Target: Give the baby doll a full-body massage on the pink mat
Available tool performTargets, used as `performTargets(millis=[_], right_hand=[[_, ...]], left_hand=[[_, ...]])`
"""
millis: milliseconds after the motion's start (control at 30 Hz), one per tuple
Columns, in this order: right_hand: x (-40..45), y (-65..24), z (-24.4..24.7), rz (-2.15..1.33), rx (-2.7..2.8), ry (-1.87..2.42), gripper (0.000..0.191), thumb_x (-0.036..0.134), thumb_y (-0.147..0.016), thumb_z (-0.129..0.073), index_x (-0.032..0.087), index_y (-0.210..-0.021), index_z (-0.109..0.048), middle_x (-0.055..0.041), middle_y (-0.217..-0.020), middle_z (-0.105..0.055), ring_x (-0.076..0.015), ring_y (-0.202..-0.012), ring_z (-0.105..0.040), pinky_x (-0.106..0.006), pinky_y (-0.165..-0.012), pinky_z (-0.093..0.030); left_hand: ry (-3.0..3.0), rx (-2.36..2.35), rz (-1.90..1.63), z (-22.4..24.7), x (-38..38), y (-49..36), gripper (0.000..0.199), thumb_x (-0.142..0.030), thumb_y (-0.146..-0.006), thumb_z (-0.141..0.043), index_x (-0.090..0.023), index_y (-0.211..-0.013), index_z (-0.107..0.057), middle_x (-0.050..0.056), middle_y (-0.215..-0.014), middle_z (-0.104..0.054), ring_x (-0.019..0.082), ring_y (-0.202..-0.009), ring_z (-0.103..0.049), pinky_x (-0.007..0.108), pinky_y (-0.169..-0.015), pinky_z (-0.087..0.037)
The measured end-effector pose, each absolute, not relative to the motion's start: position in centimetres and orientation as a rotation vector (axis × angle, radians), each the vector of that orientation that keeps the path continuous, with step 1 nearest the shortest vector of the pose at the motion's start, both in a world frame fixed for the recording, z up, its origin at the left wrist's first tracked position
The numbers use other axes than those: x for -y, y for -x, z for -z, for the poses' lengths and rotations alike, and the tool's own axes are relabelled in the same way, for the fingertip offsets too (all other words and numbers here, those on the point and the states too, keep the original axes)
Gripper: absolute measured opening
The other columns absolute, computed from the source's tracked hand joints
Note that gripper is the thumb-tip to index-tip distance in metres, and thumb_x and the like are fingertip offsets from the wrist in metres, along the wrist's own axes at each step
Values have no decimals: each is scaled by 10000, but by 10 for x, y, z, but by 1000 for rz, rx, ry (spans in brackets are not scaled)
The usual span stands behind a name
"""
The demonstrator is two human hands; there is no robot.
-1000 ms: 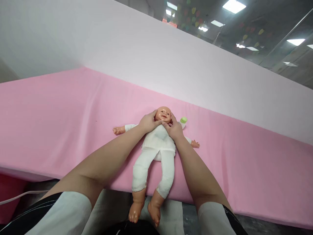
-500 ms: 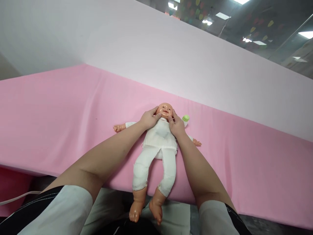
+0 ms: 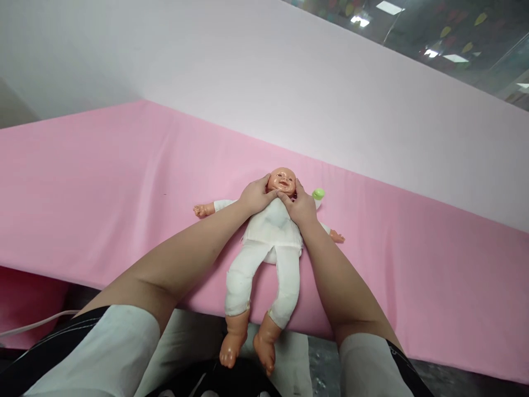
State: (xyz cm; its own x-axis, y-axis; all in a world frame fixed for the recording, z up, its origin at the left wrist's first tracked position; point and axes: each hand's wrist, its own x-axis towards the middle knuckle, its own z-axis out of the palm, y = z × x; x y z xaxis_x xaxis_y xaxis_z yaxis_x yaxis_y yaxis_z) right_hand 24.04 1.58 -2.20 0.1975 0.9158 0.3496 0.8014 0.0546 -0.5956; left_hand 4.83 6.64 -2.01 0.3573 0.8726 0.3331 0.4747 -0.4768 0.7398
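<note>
A baby doll (image 3: 273, 226) with a white cloth body lies face up on the pink-covered surface (image 3: 446, 275). Its head rests between my two hands. My left hand (image 3: 256, 196) curves round one side of the head, fingers against the cheek and thumb by the chin. On the other side my right hand (image 3: 302, 207) does the same. Both thumb tips come together below the chin, over the neck. The doll's arms are spread out, and its bare feet hang past the near edge.
A small light-green object with a white part (image 3: 318, 194) lies just behind my right hand, partly hidden. Behind the surface rises a pale wall (image 3: 256, 82), with a window (image 3: 417, 33) above. A white cable (image 3: 41, 325) runs at lower left.
My thumbs have moved inward from the sides of the chin to meet beneath it. The doll's head is tilted slightly differently. The camera view has shifted a little.
</note>
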Motion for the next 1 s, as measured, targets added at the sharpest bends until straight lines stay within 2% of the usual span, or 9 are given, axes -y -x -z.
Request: performTargets(millis=[133, 300, 433, 567, 633, 700, 800, 867, 1000], right_hand=[[-19, -243, 25, -230, 1601, 1695, 932, 709, -894, -697, 159, -1611, -469, -158, -1228, -791, -337, -1092, -771, -503, -1014, -606], [-20, -248, 30, -218, 1626, 1637, 756, 592, -1005, -592, 163, -1615, -466, -153, -1359, -745, -309, -1162, -756, -465, -1059, -586], [-24, -252, 37, -215, 1608, 1587, 666, 592, -1062, -461, 190, -1590, -510, -129, -1427, -710, -285, -1261, -720, -449, -1113, -557], [-24, -250, 38, -230, 1577, 1518, 644, 601, -1091, -354, 204, -1559, -549, -98, -1507, -655, -247, -1356, -665, -421, -1160, -529], [-21, -248, 34, -214, 1578, 1547, 652, 629, -1070, -409, 219, -1556, -553, -93, -1526, -639, -262, -1375, -651, -436, -1178, -515], [-19, -245, 30, -212, 1588, 1609, 720, 674, -1009, -533, 230, -1575, -528, -106, -1480, -675, -302, -1303, -694, -478, -1138, -545], [-19, -242, 26, -214, 1600, 1674, 896, 712, -894, -692, 215, -1609, -481, -134, -1342, -753, -338, -1136, -753, -517, -1035, -597], [-20, -242, 26, -203, 1588, 1690, 944, 721, -856, -731, 217, -1612, -477, -133, -1300, -770, -335, -1085, -760, -517, -1011, -603], [-22, -244, 29, -255, 1547, 1666, 900, 693, -861, -741, 237, -1598, -500, -116, -1335, -758, -307, -1078, -763, -491, -1022, -600]], left_hand=[[-2061, -1185, -999, 22, -67, -49, 657, -562, -947, -610, -223, -1509, -575, 84, -1359, -744, 319, -1200, -713, 424, -1025, -552], [-2013, -1185, -1028, 29, -73, -48, 674, -544, -996, -541, -199, -1574, -518, 96, -1542, -621, 304, -1396, -610, 420, -1186, -460], [-1989, -1169, -1049, 36, -78, -49, 645, -545, -1051, -434, -191, -1584, -516, 91, -1586, -576, 282, -1469, -549, 405, -1250, -398], [-1961, -1207, -1058, 40, -80, -50, 664, -522, -1080, -345, -132, -1596, -495, 119, -1620, -531, 273, -1519, -490, 390, -1277, -358], [-1979, -1210, -1057, 39, -78, -50, 672, -530, -1078, -344, -127, -1594, -497, 125, -1618, -533, 286, -1515, -494, 397, -1271, -364], [-2016, -1201, -1045, 36, -76, -50, 687, -574, -1055, -405, -158, -1592, -502, 115, -1579, -582, 309, -1460, -552, 409, -1230, -415], [-2047, -1216, -996, 29, -71, -50, 773, -650, -957, -579, -196, -1579, -511, 111, -1443, -696, 338, -1253, -690, 417, -1080, -530], [-2048, -1229, -979, 26, -69, -50, 797, -660, -917, -633, -200, -1560, -529, 112, -1383, -729, 336, -1144, -726, 416, -1004, -561], [-2039, -1223, -1000, 26, -69, -50, 760, -618, -933, -614, -191, -1556, -535, 119, -1423, -705, 342, -1213, -701, 433, -1044, -543]])
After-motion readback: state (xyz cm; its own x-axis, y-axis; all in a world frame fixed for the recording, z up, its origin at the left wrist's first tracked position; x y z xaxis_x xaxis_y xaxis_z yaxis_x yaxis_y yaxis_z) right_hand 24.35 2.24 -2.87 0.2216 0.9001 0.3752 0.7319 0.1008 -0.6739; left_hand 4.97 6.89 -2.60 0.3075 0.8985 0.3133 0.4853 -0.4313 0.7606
